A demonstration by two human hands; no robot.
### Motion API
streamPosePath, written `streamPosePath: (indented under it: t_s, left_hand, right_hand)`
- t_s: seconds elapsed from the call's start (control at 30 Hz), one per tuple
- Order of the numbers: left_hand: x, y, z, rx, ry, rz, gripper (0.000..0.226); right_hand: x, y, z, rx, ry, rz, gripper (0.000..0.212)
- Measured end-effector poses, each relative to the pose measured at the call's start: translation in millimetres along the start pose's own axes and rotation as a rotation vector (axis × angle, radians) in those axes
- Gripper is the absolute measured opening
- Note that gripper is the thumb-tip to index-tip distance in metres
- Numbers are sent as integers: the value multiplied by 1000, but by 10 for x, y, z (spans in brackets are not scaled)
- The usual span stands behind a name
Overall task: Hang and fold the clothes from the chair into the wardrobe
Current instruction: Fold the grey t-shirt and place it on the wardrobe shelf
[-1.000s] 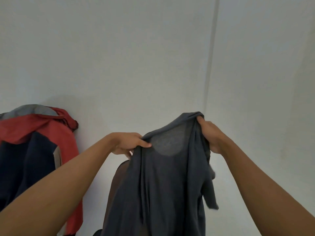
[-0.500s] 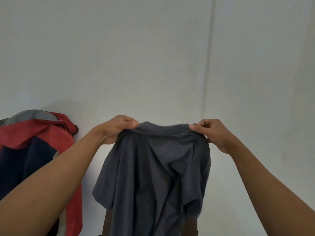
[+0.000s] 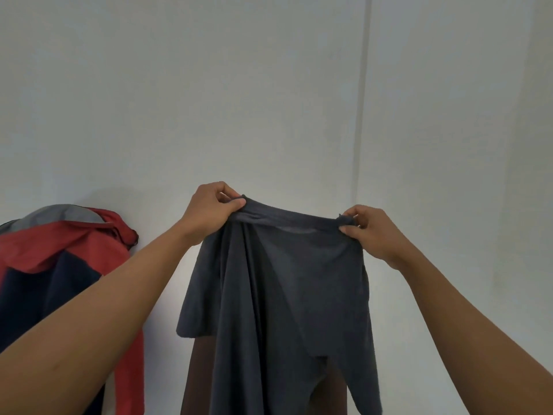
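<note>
1. The dark grey T-shirt is held up in the air in front of a pale wall. It fills the frame from the centre down to 6 o'clock.
2. The left hand is curled round the top edge of the shirt at its 10 o'clock corner, with the cloth pinched between thumb and fingers.
3. The right hand pinches the same edge at the 2 o'clock corner. Its fingers are bent, and a small bunch of fabric is caught at the fingertips.
4. The edge between the two hands is drawn nearly taut and level. Judged purpose: the garment is spread by its shoulders so that its own weight pulls it straight, ready for folding or for a hanger.
5. The body of the shirt hangs in loose vertical folds. One sleeve flares toward 8 o'clock and the other side trails toward 5 o'clock, so the cloth is not yet flat.
6. A brown upright shape is partly covered by the shirt at 6 o'clock. It cannot be told whether it is the chair.
7. A red and navy jacket hangs at 9 o'clock, well apart from the shirt.
8. No wardrobe or hanger is in view. Progress is judged early for this garment.
</note>
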State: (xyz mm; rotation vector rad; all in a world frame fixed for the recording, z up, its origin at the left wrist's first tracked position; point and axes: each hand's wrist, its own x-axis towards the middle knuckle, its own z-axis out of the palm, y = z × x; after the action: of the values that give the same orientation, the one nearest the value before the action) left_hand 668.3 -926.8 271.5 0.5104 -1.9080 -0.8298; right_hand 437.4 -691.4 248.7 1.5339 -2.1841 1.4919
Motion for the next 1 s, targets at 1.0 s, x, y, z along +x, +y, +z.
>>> streamPosePath:
  t_s: [1.0]
  left_hand:
    - [61, 193, -492, 186, -362, 69, 36]
  right_hand:
    - [12, -232, -295, 126, -66, 5, 34]
